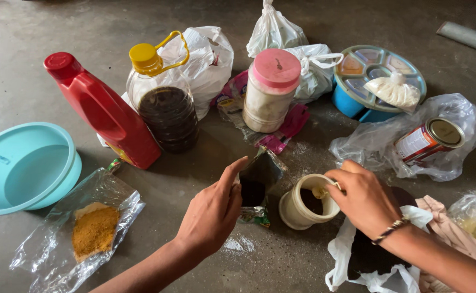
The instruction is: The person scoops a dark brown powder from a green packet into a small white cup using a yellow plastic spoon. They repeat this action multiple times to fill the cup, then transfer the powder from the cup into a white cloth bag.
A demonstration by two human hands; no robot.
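Left hand [212,212] pinches open foil pouch [257,182], upright; right hand [362,196] grips spoon [321,191] in cream jar [303,202]. Jar sits betw. hands, just R of pouch, nearer R hand.

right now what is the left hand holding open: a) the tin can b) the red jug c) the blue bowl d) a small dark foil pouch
d: the left hand grips the small dark foil pouch by its open top, beside the cream jar where the right hand works.
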